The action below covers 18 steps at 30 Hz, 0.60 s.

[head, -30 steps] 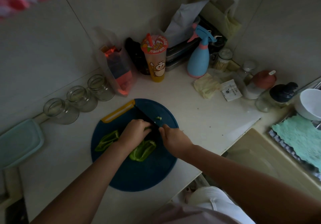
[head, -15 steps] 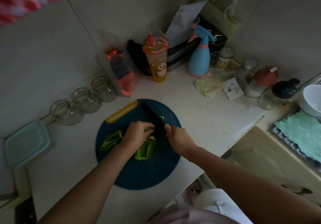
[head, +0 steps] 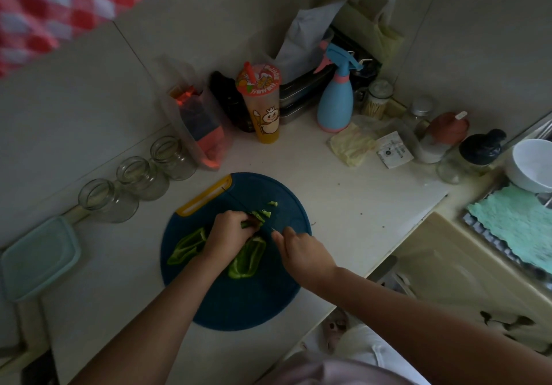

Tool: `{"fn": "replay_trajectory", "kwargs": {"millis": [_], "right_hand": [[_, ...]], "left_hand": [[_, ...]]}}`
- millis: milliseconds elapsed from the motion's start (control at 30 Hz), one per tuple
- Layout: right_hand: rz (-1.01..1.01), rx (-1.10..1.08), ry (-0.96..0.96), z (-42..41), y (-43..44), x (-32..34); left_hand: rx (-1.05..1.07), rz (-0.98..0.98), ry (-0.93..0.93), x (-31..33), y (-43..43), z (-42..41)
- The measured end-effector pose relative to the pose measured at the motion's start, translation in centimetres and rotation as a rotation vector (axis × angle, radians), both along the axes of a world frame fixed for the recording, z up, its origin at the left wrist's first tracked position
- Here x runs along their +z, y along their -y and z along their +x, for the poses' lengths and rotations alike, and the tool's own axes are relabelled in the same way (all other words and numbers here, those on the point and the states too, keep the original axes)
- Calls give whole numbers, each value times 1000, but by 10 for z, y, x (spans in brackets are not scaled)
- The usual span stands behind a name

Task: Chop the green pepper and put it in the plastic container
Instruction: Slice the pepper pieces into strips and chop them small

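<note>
A round dark-blue cutting board (head: pixel 239 301) lies on the white counter. My left hand (head: pixel 228 232) presses a strip of green pepper (head: pixel 249 223) down on the board. My right hand (head: pixel 301 253) grips the handle of a dark knife (head: pixel 239 202) whose blade lies across the strip. Small cut bits (head: pixel 264 212) sit just beyond the blade. Two larger pepper pieces rest on the board, one to the left (head: pixel 186 245) and one under my wrists (head: pixel 246 260). The pale-blue plastic container (head: pixel 35 257) stands at the far left, lid on.
Three empty glass jars (head: pixel 140 177) line the wall left of the board. Behind it stand a plastic bag with red items (head: pixel 198 124), a yellow drink cup (head: pixel 263 106) and a blue spray bottle (head: pixel 336 97). Jars, a white bowl (head: pixel 533 165) and a green cloth (head: pixel 519 226) crowd the right.
The knife has come down on the pepper strip and more small cut bits now lie beyond the blade. Both hands stay in the same spot on the board.
</note>
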State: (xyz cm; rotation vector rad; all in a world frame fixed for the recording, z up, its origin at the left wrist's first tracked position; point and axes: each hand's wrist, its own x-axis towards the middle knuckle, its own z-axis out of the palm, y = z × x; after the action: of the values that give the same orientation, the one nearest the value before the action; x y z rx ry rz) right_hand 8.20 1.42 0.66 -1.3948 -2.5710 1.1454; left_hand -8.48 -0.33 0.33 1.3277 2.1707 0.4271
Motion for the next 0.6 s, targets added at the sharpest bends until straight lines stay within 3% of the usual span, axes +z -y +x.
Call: {"fn": "replay_trajectory", "kwargs": {"millis": [600], "right_hand": [[-49,26,30,-5,-8,-3]], "left_hand": [[18,-8,103,3,-2,1]]}}
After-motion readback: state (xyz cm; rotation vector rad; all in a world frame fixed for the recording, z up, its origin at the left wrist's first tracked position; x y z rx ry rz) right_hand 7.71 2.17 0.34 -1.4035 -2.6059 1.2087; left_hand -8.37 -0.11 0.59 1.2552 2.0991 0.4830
